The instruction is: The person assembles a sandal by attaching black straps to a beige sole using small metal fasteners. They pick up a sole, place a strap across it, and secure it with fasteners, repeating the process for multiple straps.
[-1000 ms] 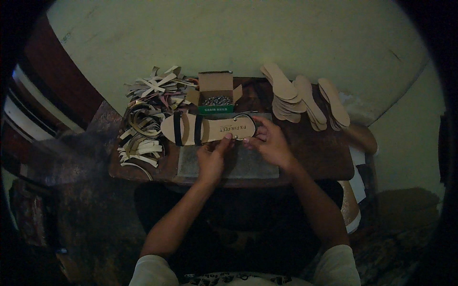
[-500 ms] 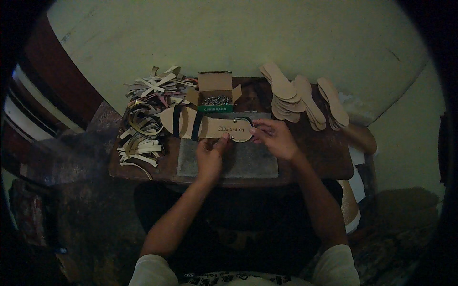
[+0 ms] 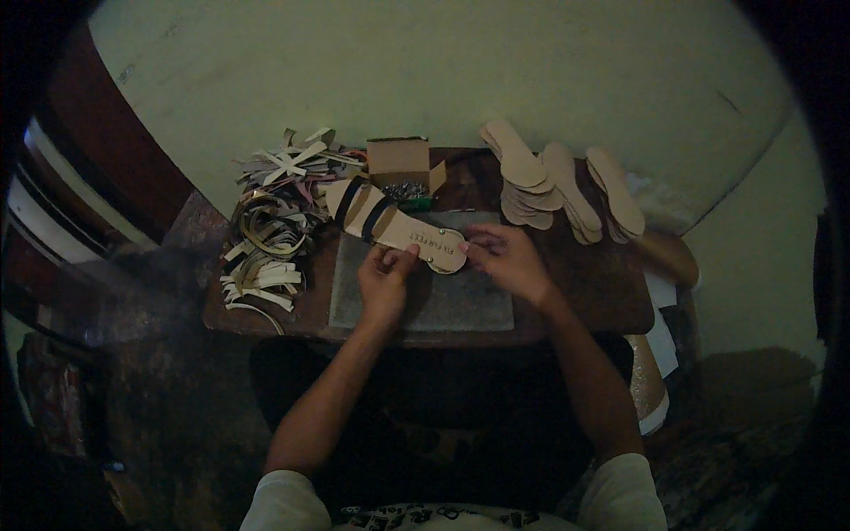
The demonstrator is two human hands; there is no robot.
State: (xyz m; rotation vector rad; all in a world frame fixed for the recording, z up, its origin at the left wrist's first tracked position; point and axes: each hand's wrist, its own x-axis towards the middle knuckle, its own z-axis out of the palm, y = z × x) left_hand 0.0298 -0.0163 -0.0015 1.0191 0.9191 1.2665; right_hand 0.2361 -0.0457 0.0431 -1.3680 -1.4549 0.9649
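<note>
A beige sandal (image 3: 398, 228) with two dark straps across its front part is held between my hands over a grey slab (image 3: 460, 305). Its toe end points to the far left and its heel lies toward my right. My left hand (image 3: 386, 279) grips the near edge, with the thumb beside a small shiny stud. With thumb and fingers, my right hand (image 3: 505, 257) pinches the heel end, where a thin dark strap loops round. Beyond the toe stands an open cardboard box (image 3: 398, 157) of small metal nails, partly hidden by the sandal.
Strap offcuts (image 3: 266, 234) lie heaped on the left of the brown wooden table (image 3: 584, 305). Stacks of beige insoles (image 3: 516, 159) rest at the back right. White sheets (image 3: 662, 341) stand beside the table's right edge, and a pale wall (image 3: 443, 71) rises behind it.
The sandal has turned clockwise: its toe has swung farther away and to the right, now overlapping the nail box. Its heel has dropped slightly nearer. Both hands keep hold.
</note>
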